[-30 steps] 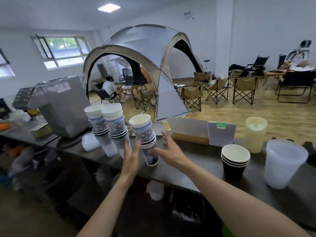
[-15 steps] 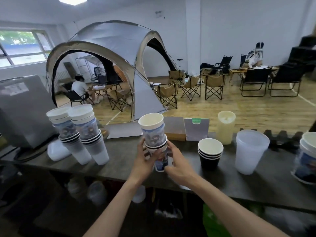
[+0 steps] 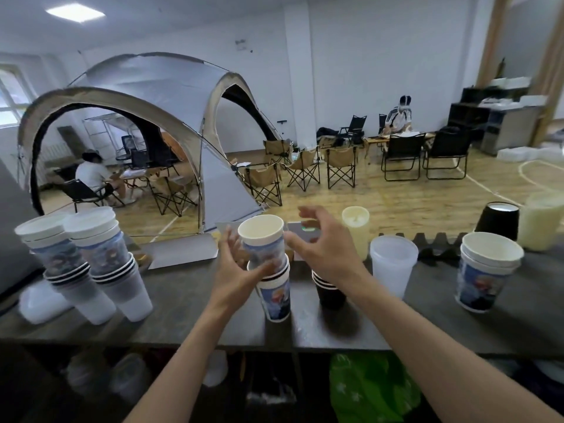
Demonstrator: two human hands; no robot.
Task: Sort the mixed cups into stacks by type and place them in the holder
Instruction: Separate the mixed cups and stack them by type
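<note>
Sorting step in progress, judged from the layout: the person is taking apart one mixed stack (image 3: 271,270) at the middle of the counter (image 3: 189,300). The left hand (image 3: 241,270) is curling round the printed cup (image 3: 263,239) at the top of that stack, fingers wrapped on its left wall, so it is holding that cup. The right hand (image 3: 320,242) is hovering just right of the same cup, fingers spread and loosely bent, gripping nothing; motion blur is hiding whether a fingertip is touching the rim. Taking this stack as the landmark: a short stack of black cups (image 3: 328,288) is standing just to its right, a frosted plastic cup (image 3: 393,264) beyond that, and a stack of printed cups (image 3: 485,270) well to the right. Two tall mixed stacks (image 3: 91,257) are leaning well to its left. The holder cannot be identified with certainty. Judgement: the next move is calling for a straight upward pull on the top cup while the lower cups are being steadied, then carrying it rightward to the matching printed stack.
</note>
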